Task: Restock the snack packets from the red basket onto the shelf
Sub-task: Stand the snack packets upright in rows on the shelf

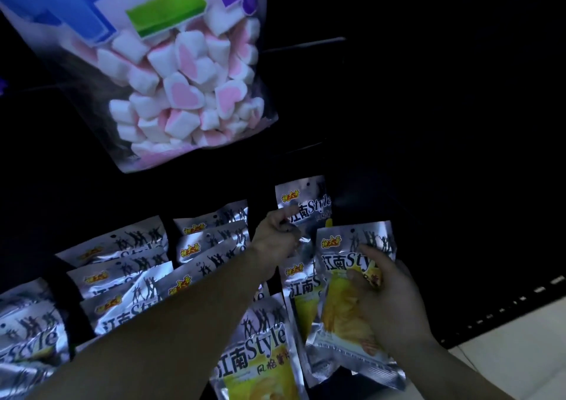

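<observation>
Your left hand (277, 240) was curled around the lower edge of one silver snack packet (309, 200), pinching it up against the dark shelf (505, 304), while your right hand (389, 301) grasped a second packet (343, 314) across its yellow middle, thumb on the front and fingers behind. Both packets sat at the right end of the stocked rows (122, 264), which overlapped one behind another to the left. The red basket was out of view. These foil pouches looked light and puffy, with slick, crinkly skins likely to slide under a loose hold, and contents that would probably crush if you squeezed the belly. You would have done better taking each by its flat sealed top strip, near the punched hole, where the film is stiffest and nothing inside can break. Whether the rows hung from pegs or stood leaning, I could not tell in that dim light. A marshmallow bag (190, 93) hung above, well apart from both hands.
</observation>
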{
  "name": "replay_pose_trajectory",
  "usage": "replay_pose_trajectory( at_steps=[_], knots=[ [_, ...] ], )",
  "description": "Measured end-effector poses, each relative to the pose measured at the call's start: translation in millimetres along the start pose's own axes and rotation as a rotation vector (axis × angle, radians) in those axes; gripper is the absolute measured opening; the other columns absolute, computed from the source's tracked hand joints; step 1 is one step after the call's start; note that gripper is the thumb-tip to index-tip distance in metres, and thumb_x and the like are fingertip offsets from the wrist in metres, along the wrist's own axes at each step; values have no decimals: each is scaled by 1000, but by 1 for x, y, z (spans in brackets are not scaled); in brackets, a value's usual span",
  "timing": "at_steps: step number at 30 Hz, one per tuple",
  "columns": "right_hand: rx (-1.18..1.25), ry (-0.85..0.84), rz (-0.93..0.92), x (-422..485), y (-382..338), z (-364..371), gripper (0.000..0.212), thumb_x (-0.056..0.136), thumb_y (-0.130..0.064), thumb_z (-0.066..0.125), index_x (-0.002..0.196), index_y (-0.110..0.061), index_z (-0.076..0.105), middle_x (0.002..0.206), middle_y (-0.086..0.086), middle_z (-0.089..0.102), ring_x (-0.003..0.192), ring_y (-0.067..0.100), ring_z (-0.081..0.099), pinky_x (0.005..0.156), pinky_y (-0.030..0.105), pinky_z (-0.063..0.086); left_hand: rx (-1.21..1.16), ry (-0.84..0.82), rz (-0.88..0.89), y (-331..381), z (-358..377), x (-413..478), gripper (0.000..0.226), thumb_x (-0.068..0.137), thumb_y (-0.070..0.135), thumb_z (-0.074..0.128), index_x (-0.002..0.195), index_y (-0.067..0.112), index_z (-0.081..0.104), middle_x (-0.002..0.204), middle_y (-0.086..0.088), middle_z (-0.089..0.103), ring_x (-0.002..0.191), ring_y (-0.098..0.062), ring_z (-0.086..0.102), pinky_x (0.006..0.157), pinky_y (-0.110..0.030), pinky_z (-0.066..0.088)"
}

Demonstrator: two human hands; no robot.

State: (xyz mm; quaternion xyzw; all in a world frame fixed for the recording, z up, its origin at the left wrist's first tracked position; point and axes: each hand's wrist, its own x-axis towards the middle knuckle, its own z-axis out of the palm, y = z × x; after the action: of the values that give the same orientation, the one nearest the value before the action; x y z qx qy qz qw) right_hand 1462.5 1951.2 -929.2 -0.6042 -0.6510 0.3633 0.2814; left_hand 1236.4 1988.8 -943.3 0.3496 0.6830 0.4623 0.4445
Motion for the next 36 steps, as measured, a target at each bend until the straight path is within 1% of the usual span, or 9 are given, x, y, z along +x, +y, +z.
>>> replay_pose_trajectory(
  at_steps=[5,7,12,15,20,27,31,34,36],
  knots=[
    [33,11,-35,-18,-15,-12,46,95,-39,66,138,-45,51,133,-5,46,107,11,47,86,30,44,8,51,214,43,-23,-36,43,96,-19,47,124,9,65,134,-20,58,79,-29,69,60,-19,58],
    [50,17,-51,-22,-20,-18,46,95,-39,66,138,-45,51,132,-5,47,107,11,48,87,30,44,68,103,312,59,-29,-52,40,97,-19,44,114,10,66,124,-28,58,74,-40,70,56,-21,58],
    [104,32,-62,-30,-33,-26,45,98,-41,60,142,-40,48,137,0,44,97,10,50,85,31,47,197,151,462,71,-26,-108,23,97,-9,56,94,7,72,90,-2,69,56,3,62,52,-11,45],
    [141,49,-112,-29,-38,-27,38,102,-37,51,141,-38,47,129,-2,44,86,3,55,78,28,46,56,112,393,60,-10,-130,31,89,-17,60,78,12,56,70,0,60,62,-9,59,59,-22,45],
    [110,24,-281,-36,-38,-26,30,106,-28,43,130,-41,52,113,-9,46,85,6,57,74,20,46,-192,21,200,48,21,-140,35,84,-11,75,110,10,64,77,-6,69,64,-6,66,64,-16,53],
    [126,-4,-371,-38,-38,-31,14,105,-27,46,109,-39,52,104,-9,60,93,4,61,74,21,47,-129,61,231,40,46,-150,9,86,5,79,95,8,81,114,1,64,86,10,64,76,-9,50],
    [152,-29,-376,-37,-38,-33,19,104,-36,45,120,-42,54,113,-9,61,104,5,62,84,25,52,-105,-116,231,41,55,-164,35,94,-4,62,106,23,81,130,23,59,120,4,58,102,-21,51],
    [150,-33,-363,-37,-33,-37,15,102,-39,51,116,-43,55,111,-11,62,104,5,62,85,29,52,-208,-289,151,42,61,-178,60,86,-21,51,119,23,76,119,26,67,110,-12,67,80,-22,58],
    [141,-20,-336,-37,-28,-44,13,102,-33,54,112,-42,56,104,-14,64,98,4,62,82,32,53,-210,-329,99,38,59,-180,65,83,-21,54,121,27,74,123,19,70,115,-11,67,83,-23,59]
  ],
)
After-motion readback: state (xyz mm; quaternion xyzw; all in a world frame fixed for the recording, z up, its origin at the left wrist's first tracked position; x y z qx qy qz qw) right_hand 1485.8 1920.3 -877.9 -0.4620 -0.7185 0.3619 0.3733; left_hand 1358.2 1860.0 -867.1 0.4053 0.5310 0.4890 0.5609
